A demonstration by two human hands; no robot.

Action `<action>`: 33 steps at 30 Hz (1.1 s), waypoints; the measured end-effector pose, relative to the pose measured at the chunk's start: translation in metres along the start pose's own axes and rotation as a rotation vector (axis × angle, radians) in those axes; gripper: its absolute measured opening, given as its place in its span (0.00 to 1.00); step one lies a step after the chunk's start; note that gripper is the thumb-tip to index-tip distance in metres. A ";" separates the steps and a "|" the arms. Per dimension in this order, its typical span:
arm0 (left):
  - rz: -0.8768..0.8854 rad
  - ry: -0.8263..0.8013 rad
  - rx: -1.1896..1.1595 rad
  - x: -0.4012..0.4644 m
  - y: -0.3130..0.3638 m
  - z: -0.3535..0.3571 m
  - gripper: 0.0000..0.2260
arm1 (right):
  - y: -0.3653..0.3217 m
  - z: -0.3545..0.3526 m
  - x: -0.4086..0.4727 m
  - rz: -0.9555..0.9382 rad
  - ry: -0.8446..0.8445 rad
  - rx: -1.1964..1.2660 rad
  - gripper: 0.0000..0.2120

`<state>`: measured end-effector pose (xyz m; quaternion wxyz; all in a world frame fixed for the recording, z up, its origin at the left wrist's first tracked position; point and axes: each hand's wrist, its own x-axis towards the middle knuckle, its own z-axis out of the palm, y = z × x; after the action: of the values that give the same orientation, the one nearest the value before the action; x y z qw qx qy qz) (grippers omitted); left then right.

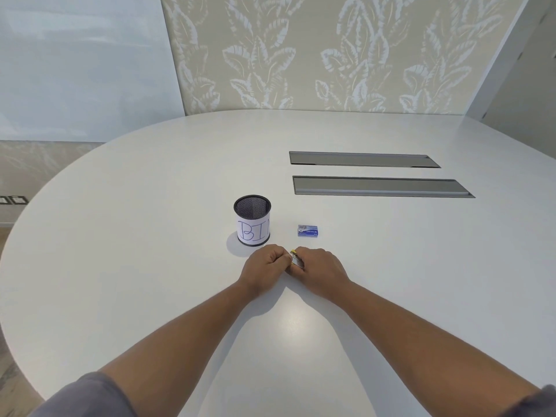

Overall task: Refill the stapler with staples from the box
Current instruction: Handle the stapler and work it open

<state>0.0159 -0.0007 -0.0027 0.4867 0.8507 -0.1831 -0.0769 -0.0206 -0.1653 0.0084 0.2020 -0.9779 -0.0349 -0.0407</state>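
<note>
My two hands meet over a small stapler on a white table.

My left hand [266,266] and right hand [316,269], fingers curled, pinch the mostly hidden stapler [295,258] between them. The blue staple box [307,230] lies near at one o'clock; a mesh cup [252,219] labelled "BIN" stands at eleven o'clock on the table [150,236].

A black mesh pen cup [252,219] stands upright near the middle of the white oval table [150,206], wrapped in a paper label [253,234] with "BIN" handwritten in blue. Toward the far right edge two long grey cable hatches [364,159] lie flush in the tabletop — parallel, one behind the other. Behind the table runs leaf-patterned wallpaper [316,52]; wall sockets [13,200] sit low at left.
</note>
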 end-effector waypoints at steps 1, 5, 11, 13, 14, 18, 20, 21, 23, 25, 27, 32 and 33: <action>0.004 0.002 -0.001 0.000 0.000 0.000 0.14 | 0.000 0.000 -0.001 0.006 0.010 0.020 0.19; 0.001 0.004 0.015 -0.001 0.001 0.000 0.14 | 0.001 0.001 -0.001 -0.008 0.004 0.019 0.20; -0.004 0.010 0.044 -0.002 0.001 0.001 0.15 | 0.001 0.000 -0.001 0.008 0.020 0.059 0.19; -0.002 0.013 0.062 -0.002 0.001 0.001 0.15 | 0.000 0.001 -0.001 0.001 0.019 0.052 0.18; -0.004 0.012 0.074 -0.002 0.000 0.001 0.15 | 0.000 0.001 -0.001 -0.009 0.011 0.040 0.19; -0.010 0.018 0.102 -0.001 0.000 0.002 0.14 | 0.001 0.000 0.000 -0.014 -0.009 0.035 0.19; -0.005 0.028 0.094 -0.001 0.000 0.002 0.14 | 0.002 0.000 -0.001 0.011 0.010 0.071 0.19; -0.003 0.035 0.087 -0.001 -0.001 0.002 0.14 | 0.002 -0.001 -0.001 0.018 0.019 0.086 0.18; -0.001 0.048 0.076 -0.001 -0.002 0.002 0.14 | 0.003 -0.002 -0.003 0.004 0.033 0.107 0.16; 0.004 0.056 0.084 -0.001 -0.002 0.003 0.16 | 0.005 -0.002 -0.005 0.005 0.038 0.161 0.19; 0.001 0.069 0.092 -0.001 0.000 0.004 0.17 | 0.009 -0.001 -0.007 0.040 0.064 0.252 0.25; 0.005 0.098 0.085 -0.002 0.002 0.003 0.22 | 0.015 0.007 -0.011 0.020 0.209 0.325 0.11; 0.002 0.103 0.082 -0.002 0.002 0.003 0.23 | 0.014 0.007 -0.012 0.004 0.231 0.310 0.09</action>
<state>0.0128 -0.0037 -0.0024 0.4603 0.8726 -0.1617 -0.0250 -0.0312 -0.1759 -0.0047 0.3528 -0.9241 -0.0156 -0.1463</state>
